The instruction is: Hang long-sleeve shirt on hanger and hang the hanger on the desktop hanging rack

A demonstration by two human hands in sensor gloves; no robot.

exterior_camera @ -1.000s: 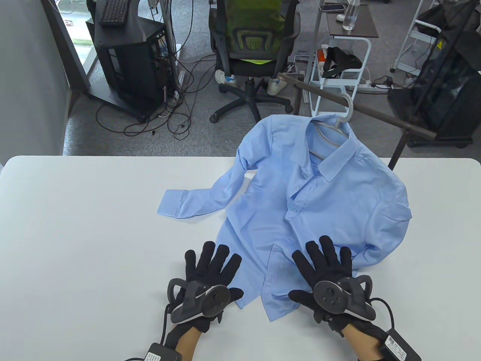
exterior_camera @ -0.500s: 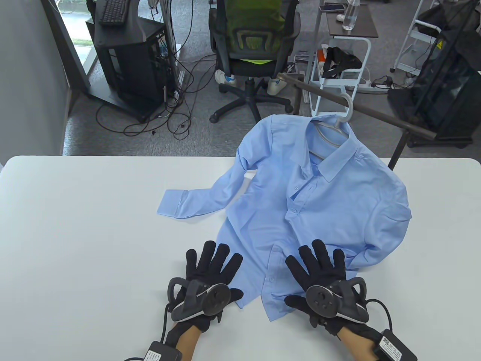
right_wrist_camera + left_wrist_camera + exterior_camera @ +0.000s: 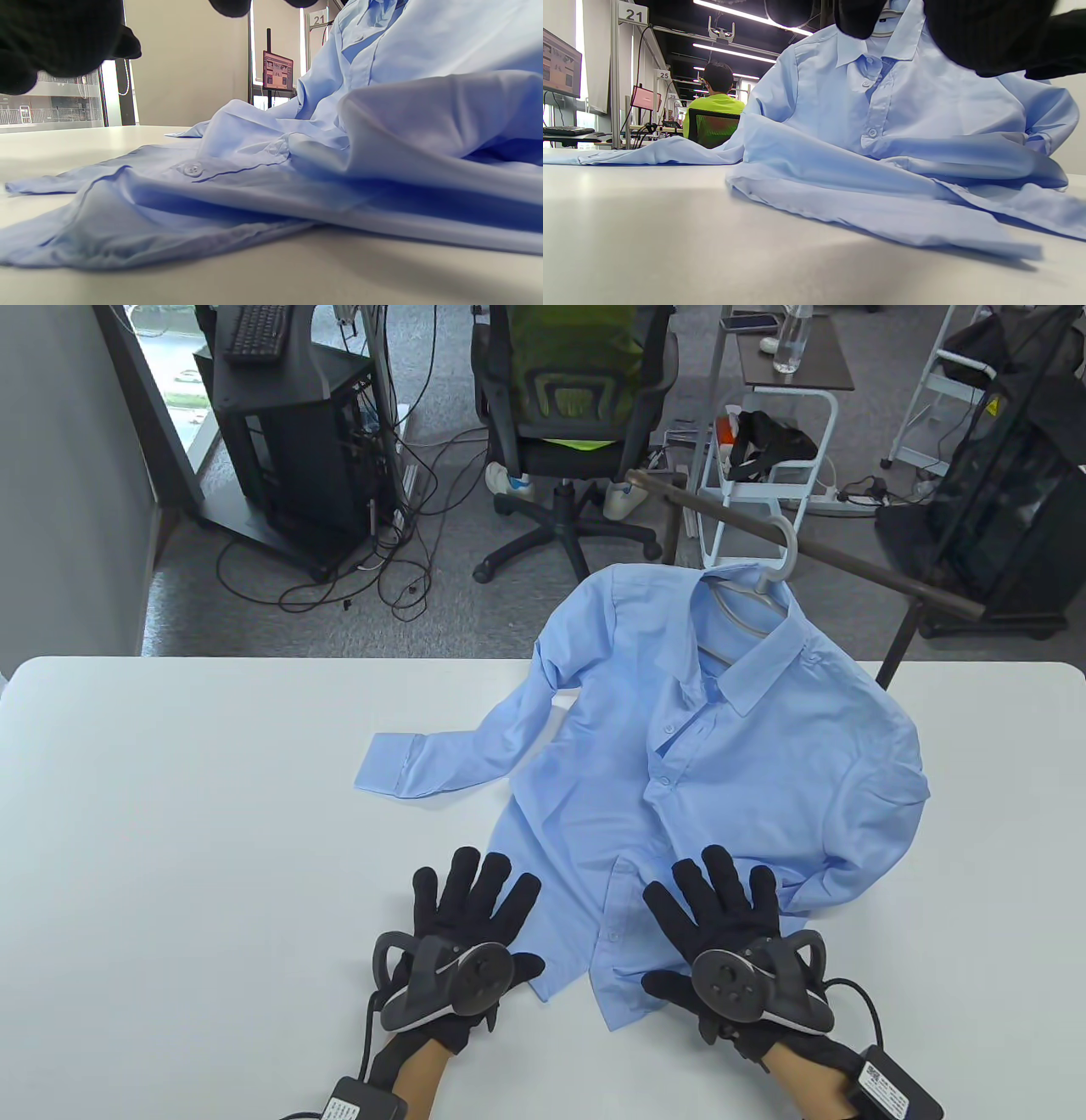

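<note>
Left hand, right hand flat, fingers spread, on hem of hung shirt.

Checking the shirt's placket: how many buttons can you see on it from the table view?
4: one below the collar, one mid-chest, one by the right hand, one near the hem. Folds may hide others.
</note>
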